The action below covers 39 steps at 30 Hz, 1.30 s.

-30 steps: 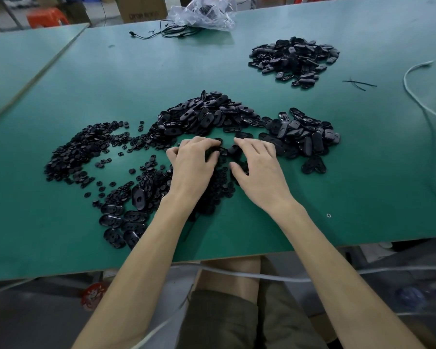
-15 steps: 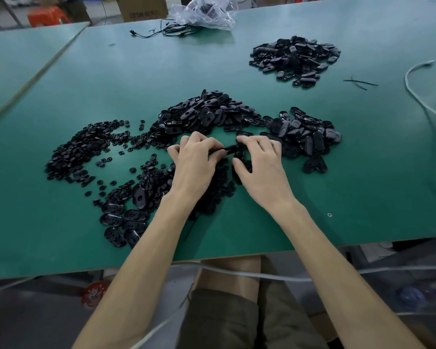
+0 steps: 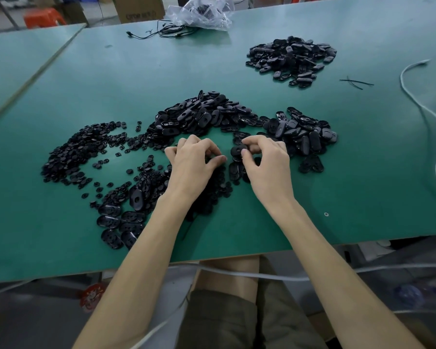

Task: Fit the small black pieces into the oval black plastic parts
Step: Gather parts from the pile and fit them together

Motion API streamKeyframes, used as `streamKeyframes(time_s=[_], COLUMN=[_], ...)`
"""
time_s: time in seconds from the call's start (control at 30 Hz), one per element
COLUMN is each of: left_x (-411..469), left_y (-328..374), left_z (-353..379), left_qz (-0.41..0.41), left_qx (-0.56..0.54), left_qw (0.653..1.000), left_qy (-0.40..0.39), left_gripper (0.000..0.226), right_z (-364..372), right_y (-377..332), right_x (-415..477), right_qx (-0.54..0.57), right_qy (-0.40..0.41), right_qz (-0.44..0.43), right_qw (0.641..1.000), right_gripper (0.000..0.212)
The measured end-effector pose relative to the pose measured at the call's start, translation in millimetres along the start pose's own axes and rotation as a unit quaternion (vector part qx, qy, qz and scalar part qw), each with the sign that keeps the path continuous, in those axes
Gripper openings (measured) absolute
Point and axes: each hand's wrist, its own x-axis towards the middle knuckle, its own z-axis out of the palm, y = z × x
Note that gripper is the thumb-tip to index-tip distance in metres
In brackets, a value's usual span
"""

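Right hand [image 3: 268,163] newly apart; one part [image 3: 238,151]

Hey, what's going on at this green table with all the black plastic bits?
A person is assembling parts at the green table. The right hand pinches one oval black part. The left hand is curled beside it, fingertips together as if on a small piece, but that is hidden. Small black pieces lie heaped to the left, oval parts are heaped ahead, and a separate heap sits far right.
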Motion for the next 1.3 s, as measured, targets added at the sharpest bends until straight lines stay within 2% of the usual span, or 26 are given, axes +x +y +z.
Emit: streamKeyframes(time_s=[0.2,0.4,0.7,0.87,1.07,1.3], left_x=[-1.9,-1.0,-0.8,-0.2,-6.4,-6.8], left_y=[5.2,9.1,13.4,13.3,16.0,13.3], left_z=[-0.4,-6.5,-10.6,-8.9,-2.3,0.5], left_qz=[0.028,-0.018,-0.009,0.009,0.079,0.135], left_qx=[-0.031,-0.231,-0.321,-0.292,-0.153,-0.099], left_qw=[0.999,0.973,0.947,0.956,0.982,0.98], left_qy=[0.007,0.024,0.021,0.03,0.08,0.112], left_gripper=[0.012,0.01,0.011,0.014,0.013,0.009], right_z=[-1.9,-3.0,-3.2,-2.9,-3.5,-1.3], right_y=[-2.8,-5.4,-4.9,-3.8,-2.6,-2.6], right_x=[0.1,-0.6,0.1,0.9,0.3,1.1], right_qx=[0.022,0.036,0.059,0.076,0.075,0.081], right_qy=[0.002,-0.004,-0.005,0.003,0.002,0.001], right_qz=[0.009,0.01,0.014,0.019,0.014,0.01], right_qw=[1.0,0.999,0.998,0.997,0.997,0.997], right_gripper=[0.019,0.021,0.019,0.018,0.019,0.019])
